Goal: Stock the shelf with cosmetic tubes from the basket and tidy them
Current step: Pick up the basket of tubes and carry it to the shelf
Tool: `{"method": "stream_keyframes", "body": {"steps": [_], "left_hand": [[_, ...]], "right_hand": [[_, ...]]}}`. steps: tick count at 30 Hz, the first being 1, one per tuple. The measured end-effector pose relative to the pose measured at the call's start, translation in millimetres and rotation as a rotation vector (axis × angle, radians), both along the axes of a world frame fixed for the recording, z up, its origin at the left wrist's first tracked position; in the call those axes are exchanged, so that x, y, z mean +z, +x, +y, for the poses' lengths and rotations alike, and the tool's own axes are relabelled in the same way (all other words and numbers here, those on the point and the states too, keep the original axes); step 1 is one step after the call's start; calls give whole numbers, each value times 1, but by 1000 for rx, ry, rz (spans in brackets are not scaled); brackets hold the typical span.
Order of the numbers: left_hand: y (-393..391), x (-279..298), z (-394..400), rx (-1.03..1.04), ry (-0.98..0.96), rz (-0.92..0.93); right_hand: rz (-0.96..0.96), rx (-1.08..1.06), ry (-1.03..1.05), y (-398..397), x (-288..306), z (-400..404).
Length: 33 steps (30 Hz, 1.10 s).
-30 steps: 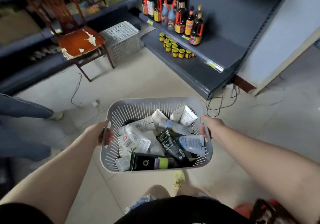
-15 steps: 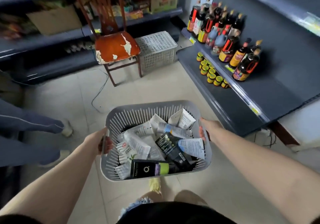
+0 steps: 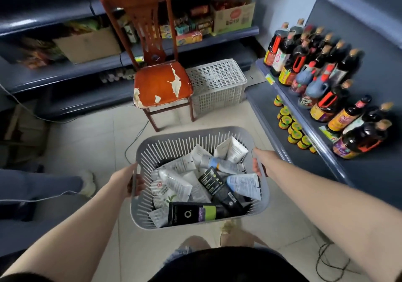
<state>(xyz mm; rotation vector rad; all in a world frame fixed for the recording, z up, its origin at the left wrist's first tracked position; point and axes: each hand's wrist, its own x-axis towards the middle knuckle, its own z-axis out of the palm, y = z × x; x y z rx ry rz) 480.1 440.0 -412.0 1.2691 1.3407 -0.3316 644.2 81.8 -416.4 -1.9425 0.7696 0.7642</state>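
The left hand (image 3: 126,180) and right hand (image 3: 262,162) each grip a side of the grey basket (image 3: 195,138), which is full of jumbled cosmetic tubes (image 3: 243,184), carried above the tiled floor (image 3: 91,142).

Pale tiled floor (image 3: 91,142), worn wooden chair (image 3: 162,85) beside upturned grey crate (image 3: 217,85), loose cable (image 3: 134,138)

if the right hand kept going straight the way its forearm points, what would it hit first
Probably the basket itself: the right hand already grips its right rim, pointing inward toward the heaped tubes. Depth is unclear, so that is a judgement.
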Motion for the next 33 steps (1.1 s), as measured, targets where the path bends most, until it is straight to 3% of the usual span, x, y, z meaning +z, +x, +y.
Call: {"method": "stream_keyframes", "body": {"steps": [8,20,33], "left_hand": [[144,-1,16,99,-27,-20],[384,-8,33,-47,-131,-46],[584,-22,50,94,-122,-38]], "right_hand": [[18,25,64,161,9,19],[44,-40,2,370,5,39],[86,-34,35,603,-15,62]]}}
